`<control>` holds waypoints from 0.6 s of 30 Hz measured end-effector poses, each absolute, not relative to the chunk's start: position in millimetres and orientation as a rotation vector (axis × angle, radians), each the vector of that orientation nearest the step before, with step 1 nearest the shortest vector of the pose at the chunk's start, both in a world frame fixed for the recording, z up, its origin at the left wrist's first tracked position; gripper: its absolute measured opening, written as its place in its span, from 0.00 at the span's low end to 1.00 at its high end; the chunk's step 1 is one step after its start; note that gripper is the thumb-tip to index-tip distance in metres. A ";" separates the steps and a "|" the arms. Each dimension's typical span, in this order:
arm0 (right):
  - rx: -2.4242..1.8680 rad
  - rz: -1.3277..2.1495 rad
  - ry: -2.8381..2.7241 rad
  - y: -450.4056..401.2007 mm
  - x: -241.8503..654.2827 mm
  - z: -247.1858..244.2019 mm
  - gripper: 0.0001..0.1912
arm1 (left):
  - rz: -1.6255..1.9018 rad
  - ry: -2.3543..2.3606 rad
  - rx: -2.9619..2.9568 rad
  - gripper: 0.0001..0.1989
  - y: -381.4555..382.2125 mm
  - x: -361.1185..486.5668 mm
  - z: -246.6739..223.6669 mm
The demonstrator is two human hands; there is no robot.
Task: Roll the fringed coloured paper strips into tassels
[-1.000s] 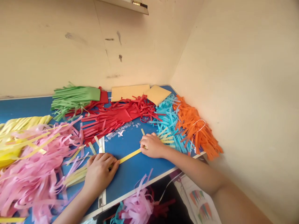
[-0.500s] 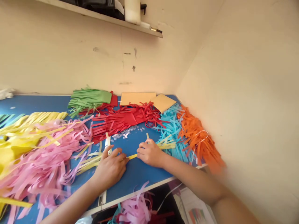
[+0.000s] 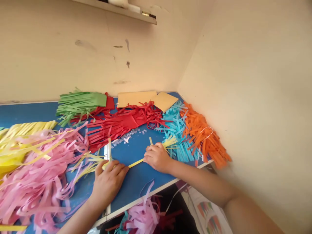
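Observation:
A narrow yellow paper strip (image 3: 136,163) stretches between my two hands over the blue table. My left hand (image 3: 109,177) is closed on its left end, with pale yellow fringes fanning out to the left behind the fingers. My right hand (image 3: 157,157) grips the other end, and a yellow fringe tuft (image 3: 171,142) shows just beyond it, over light blue paper fringe (image 3: 175,125). Behind the hands lie red paper fringe (image 3: 126,122) and small clear scraps (image 3: 126,139).
Pink fringe (image 3: 46,165) and yellow fringe (image 3: 14,156) cover the left side. Green fringe (image 3: 85,100), folded tan paper (image 3: 136,97) and orange fringe (image 3: 202,133) line the back and right. A pink bundle (image 3: 143,214) sits below the table edge (image 3: 136,203).
The view has shifted somewhat. My left hand has moved left and down, away from my right hand, so a little more of the yellow strip shows between them.

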State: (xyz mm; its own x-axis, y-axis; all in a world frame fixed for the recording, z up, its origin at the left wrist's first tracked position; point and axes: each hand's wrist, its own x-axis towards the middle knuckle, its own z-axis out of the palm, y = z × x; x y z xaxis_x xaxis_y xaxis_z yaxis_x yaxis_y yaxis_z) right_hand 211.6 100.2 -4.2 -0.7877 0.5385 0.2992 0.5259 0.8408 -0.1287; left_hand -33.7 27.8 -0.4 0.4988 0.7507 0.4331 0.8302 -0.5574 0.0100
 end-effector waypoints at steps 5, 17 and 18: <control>-1.029 0.431 -2.579 114.0 232.0 -4.3 0.05 | -0.831 -1.729 -2.634 0.17 25.2 -49.3 -12.6; -1.326 0.471 -2.567 112.9 215.7 11.9 0.07 | -0.586 -1.884 -2.500 0.18 30.9 -32.7 0.1; -1.290 0.398 -2.598 111.6 215.0 13.4 0.07 | -0.536 -1.827 -2.492 0.15 30.9 -31.0 2.5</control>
